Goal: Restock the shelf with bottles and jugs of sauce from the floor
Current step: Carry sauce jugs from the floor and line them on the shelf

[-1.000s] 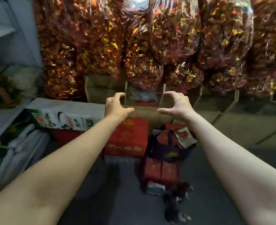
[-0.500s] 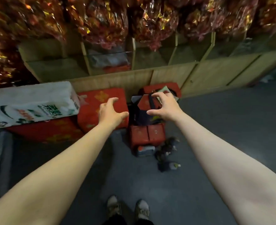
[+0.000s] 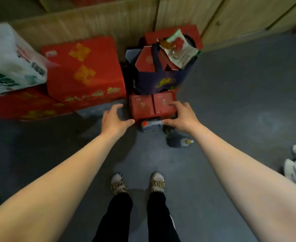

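Both arms reach down toward the grey floor [image 3: 231, 95]. The left hand [image 3: 115, 119] hangs with its fingers spread and loosely bent, holding nothing, just left of a pair of small red boxes [image 3: 152, 105]. The right hand [image 3: 182, 116] is likewise spread, its fingers lying over the near right corner of those boxes; whether they touch the boxes cannot be told.

Just near of the red boxes a small container with a red cap [image 3: 150, 124] lies on the floor between the two hands. To the right of it, and nearer, a dark bottle [image 3: 178, 142] lies on its side with its pale cap pointing right, below the right wrist.

Beyond the small boxes stands a dark blue bag [image 3: 163, 81] filled with red cartons and a green and white packet [image 3: 180, 49]. Left of the bag sits a large red box [image 3: 84, 72], on top of another red box, with a white sack [image 3: 9, 60] at the far left. A wooden shelf base [image 3: 95, 20] runs along the far side.

At the near edge the person's feet in leopard-print slippers [image 3: 119, 184] stand on the floor.
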`<state>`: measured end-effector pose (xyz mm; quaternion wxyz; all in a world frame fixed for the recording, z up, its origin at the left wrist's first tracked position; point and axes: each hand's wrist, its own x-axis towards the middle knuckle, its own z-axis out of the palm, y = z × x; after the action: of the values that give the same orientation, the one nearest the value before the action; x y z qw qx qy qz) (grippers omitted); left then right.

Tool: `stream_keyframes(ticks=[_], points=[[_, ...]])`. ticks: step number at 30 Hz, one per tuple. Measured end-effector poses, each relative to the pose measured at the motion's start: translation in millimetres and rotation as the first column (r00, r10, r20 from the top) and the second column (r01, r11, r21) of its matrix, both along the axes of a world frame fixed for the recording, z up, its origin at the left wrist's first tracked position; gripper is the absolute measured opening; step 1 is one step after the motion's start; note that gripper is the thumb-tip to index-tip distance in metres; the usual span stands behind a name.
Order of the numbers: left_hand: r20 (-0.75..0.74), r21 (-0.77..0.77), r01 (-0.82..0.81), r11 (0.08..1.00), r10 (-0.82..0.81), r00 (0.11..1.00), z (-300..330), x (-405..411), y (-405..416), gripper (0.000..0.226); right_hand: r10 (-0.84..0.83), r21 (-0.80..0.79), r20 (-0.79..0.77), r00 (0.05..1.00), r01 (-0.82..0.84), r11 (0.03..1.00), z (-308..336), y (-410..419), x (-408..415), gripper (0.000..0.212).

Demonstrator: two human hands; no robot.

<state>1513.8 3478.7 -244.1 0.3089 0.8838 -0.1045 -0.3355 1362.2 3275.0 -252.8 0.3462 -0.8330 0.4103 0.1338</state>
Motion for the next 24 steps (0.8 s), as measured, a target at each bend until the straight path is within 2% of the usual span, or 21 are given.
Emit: stream_keyframes(ticks=[6,14,19,22,24], points=[[-0.108,0.078,-0.012,0.997,0.020,0.994,-124.9,-36.9,-20.7,0.071,0.001,0.041,-0.027,1.000,0.000,0.999,-124.3,-20.6,-34.3,0.077],[-0.170,0.037,-0.067,0.997,0.072,0.983,-310.4,-59.2,-50.7,0.075,-0.035,0.131,-0.052,0.998,0.042,0.991,-303.4,-29.2,-59.3,0.082],[-0.203,-0.062,-0.075,0.995,0.061,0.977,-412.6,-50.9,-65.6,0.094,-0.163,0.208,0.004,0.987,0.159,0.965,-410.1,-28.3,-58.3,0.095],[-0.215,-0.150,-0.079,0.985,0.045,0.976,-455.8,-44.4,-75.3,0.077,-0.230,0.272,0.077,0.970,0.202,0.941,-459.7,-30.8,-53.4,0.112],[-0.190,-0.210,-0.054,0.976,0.013,0.982,-484.5,-40.5,-79.3,0.078,-0.258,0.325,0.164,0.952,0.195,0.925,-488.6,-35.5,-49.6,0.123]])
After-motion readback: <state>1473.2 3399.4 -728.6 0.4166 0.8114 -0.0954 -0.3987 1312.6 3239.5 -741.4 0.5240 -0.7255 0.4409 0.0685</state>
